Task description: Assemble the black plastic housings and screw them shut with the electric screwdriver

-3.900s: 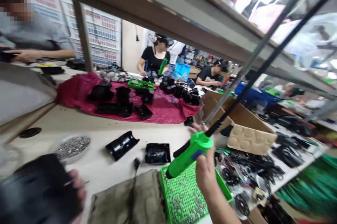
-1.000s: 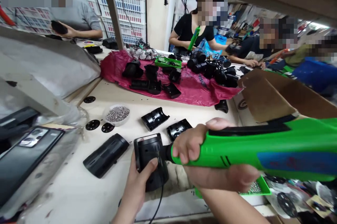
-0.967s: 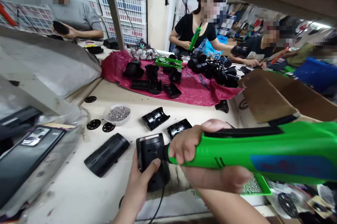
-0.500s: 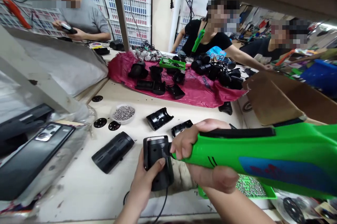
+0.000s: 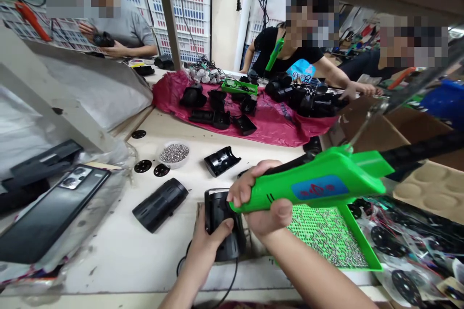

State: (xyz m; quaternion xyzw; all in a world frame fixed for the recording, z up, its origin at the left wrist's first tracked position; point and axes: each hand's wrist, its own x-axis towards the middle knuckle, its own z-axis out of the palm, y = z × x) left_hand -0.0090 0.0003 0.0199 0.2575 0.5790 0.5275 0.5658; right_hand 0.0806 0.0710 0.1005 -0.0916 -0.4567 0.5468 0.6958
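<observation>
My left hand (image 5: 208, 246) is wrapped round a black housing (image 5: 222, 212) with a cable, its thumb lying on the upper face. My right hand (image 5: 259, 198) grips a green electric screwdriver (image 5: 304, 185), whose front end meets the housing; the tip itself is hidden by my fingers. Left of the housing lies a black cylindrical shell (image 5: 160, 204). A curved black half shell (image 5: 222, 160) rests behind it. Near my right forearm is a green tray (image 5: 373, 263) holding many small screws.
A bowl of small metal parts (image 5: 174, 154) and black discs (image 5: 143, 166) lie behind left, a phone (image 5: 54, 212) further left. Black parts cover a pink sheet (image 5: 279, 130). Cardboard boxes (image 5: 409, 125) stand right. Three people sit beyond.
The rear of the green screwdriver has swung up and away, showing more of the screw tray. The housing remains in my left hand. The view has shifted slightly.
</observation>
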